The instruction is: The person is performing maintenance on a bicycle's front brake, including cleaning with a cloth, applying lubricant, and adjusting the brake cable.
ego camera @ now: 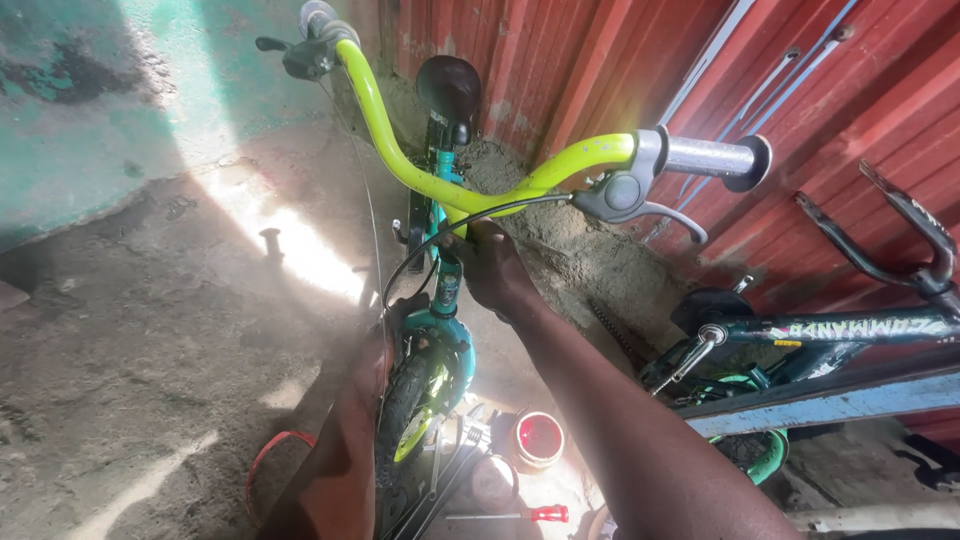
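Observation:
A small child's bicycle stands in front of me, with a lime-yellow handlebar [400, 165], a teal frame [447, 330], a black saddle [450, 85] and a front tyre [400, 410]. My right hand [492, 268] is closed around the stem just under the middle of the handlebar. A black brake cable [440, 235] curves across in front of it from the grey brake lever [630, 195]. My left hand [398, 315] reaches up beside the fork crown, next to the tyre. Its fingers are hidden in shadow.
A red corrugated metal wall [620, 60] rises at the right, with a second, dark bicycle [830, 330] leaning on it. On the dirt floor near the wheel lie a red-topped tin [538, 438], a red-handled screwdriver [530, 514] and several thin rods [445, 480]. A teal wall [90, 90] is at the left.

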